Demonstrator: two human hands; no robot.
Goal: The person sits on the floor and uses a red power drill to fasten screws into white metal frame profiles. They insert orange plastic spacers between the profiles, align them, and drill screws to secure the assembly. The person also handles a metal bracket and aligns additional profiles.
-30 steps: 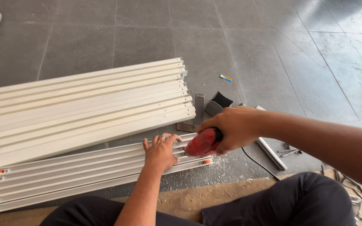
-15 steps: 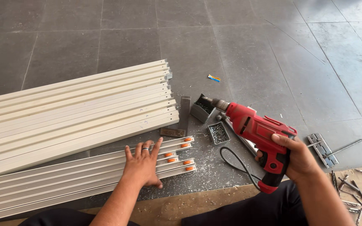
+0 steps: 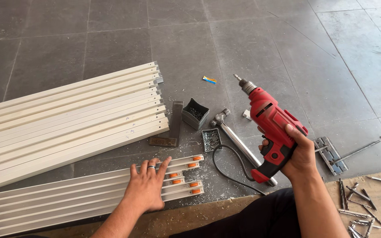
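My right hand [image 3: 297, 155] grips the handle of a red corded power drill [image 3: 270, 120], lifted above the floor with its chuck pointing up and to the left. My left hand [image 3: 146, 185] lies flat, fingers spread, on a row of white metal rails [image 3: 67, 198] that carry orange plugs [image 3: 182, 174] at their right ends. A ring shows on one finger. The drill's black cord [image 3: 225, 165] loops on the tiles between my hands.
A stack of long white profiles [image 3: 67, 114] lies to the left. Between the hands sit a metal L-bracket [image 3: 173, 125], a small square box of screws [image 3: 196, 113], a tray of bits [image 3: 211, 139] and a hammer [image 3: 234, 134]. A hinge [image 3: 330, 154] and several loose drill bits [image 3: 360, 207] lie at right.
My right hand lifted the drill off the rail ends, carried it right and raised it so the chuck points upward. My left hand stayed flat on the rails.
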